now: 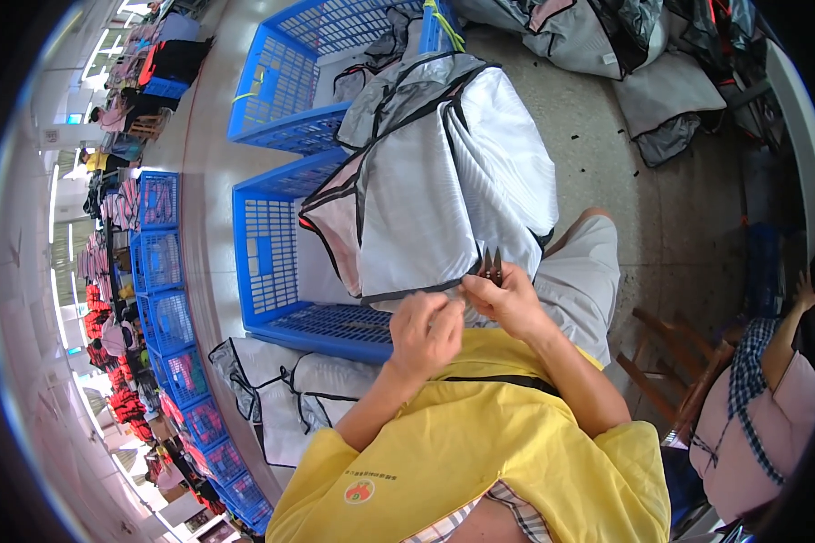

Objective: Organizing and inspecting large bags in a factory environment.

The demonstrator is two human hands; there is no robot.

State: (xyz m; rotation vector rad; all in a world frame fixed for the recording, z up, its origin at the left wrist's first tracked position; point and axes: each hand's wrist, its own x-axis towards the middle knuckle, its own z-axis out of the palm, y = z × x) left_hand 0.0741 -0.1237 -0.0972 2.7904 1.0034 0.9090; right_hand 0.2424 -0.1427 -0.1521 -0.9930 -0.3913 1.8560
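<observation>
A large white fabric bag with black edging point(417, 217) lies across my lap and over a blue crate. My right hand point(514, 306) is closed around small dark thread snips point(492, 262), whose two points stick up past the fingers. Its thumb and fingertips touch the bag's near black edge. Just left of it, my left hand point(426, 335) is closed, with its fingers curled together by the same edge. Whatever those fingers may pinch is too small to make out.
Two blue crates point(267, 317) stand ahead on the left, and a folded white bag point(308, 376) lies beside them. More bags point(670, 95) are heaped at far right. A wooden chair point(670, 362) and a seated person point(761, 425) are close on my right.
</observation>
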